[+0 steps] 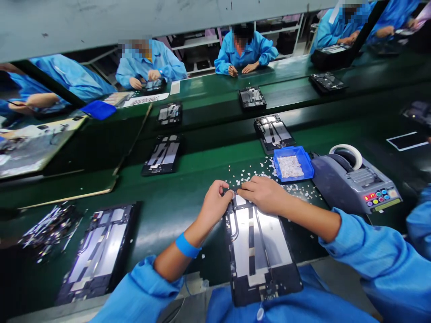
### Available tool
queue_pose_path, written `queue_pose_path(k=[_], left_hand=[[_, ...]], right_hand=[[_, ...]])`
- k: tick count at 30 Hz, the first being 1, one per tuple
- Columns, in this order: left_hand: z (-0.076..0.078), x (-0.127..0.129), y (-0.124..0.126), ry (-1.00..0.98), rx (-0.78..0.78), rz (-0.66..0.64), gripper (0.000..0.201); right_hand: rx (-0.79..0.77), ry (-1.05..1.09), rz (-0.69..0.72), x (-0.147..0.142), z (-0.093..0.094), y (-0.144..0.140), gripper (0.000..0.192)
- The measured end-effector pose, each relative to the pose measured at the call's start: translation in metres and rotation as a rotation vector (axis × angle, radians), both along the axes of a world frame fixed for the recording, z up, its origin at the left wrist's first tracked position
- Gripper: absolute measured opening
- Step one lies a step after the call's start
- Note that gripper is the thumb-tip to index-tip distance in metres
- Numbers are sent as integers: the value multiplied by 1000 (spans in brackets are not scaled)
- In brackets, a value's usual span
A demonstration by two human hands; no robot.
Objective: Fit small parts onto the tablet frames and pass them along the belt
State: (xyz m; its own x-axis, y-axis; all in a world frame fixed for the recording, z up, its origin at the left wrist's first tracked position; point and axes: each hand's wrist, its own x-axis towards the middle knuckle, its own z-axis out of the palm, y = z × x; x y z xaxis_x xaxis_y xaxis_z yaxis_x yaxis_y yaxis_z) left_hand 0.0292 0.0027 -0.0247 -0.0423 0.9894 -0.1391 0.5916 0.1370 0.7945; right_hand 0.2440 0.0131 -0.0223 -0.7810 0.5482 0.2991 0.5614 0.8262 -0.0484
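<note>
At twelve o'clock on the open tablet chassis (259, 251), left hand (215, 204) and right hand (262, 193) pinch a small white piece, seemingly mid-fitting; another chassis (97, 251) waits at nine o'clock.

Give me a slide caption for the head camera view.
Both hands, left hand and right hand, press at the top edge of an opened tablet chassis beside a blue parts tray.

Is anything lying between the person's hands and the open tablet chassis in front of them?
Nothing visible does. The left hand and right hand both already rest on the far end of the tablet chassis.
</note>
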Motion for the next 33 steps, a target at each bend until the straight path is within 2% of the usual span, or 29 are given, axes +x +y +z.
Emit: queue_pose_path(k=[7, 9, 11, 13, 15, 16, 18, 19, 22, 24, 26, 27, 28, 30, 31, 33], left_hand=[[7, -5, 7, 51, 3, -136, 32], [11, -9, 0, 65, 62, -117, 36], [11, -17, -19, 59, 151, -36, 42], [6, -26, -50, 21, 166, 43, 49], [-4, -32, -86, -24, 82, 15, 55], [-11, -32, -102, -34, 48, -41, 58], [-22, -27, -127, -31, 38, -126, 63], [-27, -23, -135, -29, 57, -128, 65], [-28, -15, -142, -101, 120, 20, 70], [-17, -22, -136, -229, 131, 148, 72], [-1, -48, -123, -361, 92, 266, 74], [8, -68, -115, -404, 54, 325, 74], [18, -93, -106, -415, 7, 389, 73], [35, -148, -91, -338, -85, 535, 64], [43, -176, -86, -287, -143, 586, 59], [58, -223, -80, -213, -250, 642, 55]], right_hand=[[-12, 12, 22, -4, -3, 5, 28], [-13, 90, -11, 4, 1, 0, 30], [-35, 238, -141, 19, 5, -15, 32], [-122, 349, -360, 38, 8, -37, 32], [-280, 304, -541, 53, 11, -64, 31], [-368, 248, -578, 56, 13, -77, 30], [-506, 162, -579, 54, 20, -100, 26], [-549, 158, -556, 49, 26, -109, 23], [-583, 242, -473, 26, 49, -118, 22], [-591, 276, -380, 11, 65, -102, 24], [-599, 273, -313, 3, 77, -60, 20], [-602, 281, -324, 2, 81, -30, 18], [-590, 287, -399, 3, 83, 4, 20], [-562, 270, -759, 13, 83, 74, 13], [-560, 268, -852, 20, 81, 106, 11], [-583, 281, -947, 33, 73, 156, 11]])
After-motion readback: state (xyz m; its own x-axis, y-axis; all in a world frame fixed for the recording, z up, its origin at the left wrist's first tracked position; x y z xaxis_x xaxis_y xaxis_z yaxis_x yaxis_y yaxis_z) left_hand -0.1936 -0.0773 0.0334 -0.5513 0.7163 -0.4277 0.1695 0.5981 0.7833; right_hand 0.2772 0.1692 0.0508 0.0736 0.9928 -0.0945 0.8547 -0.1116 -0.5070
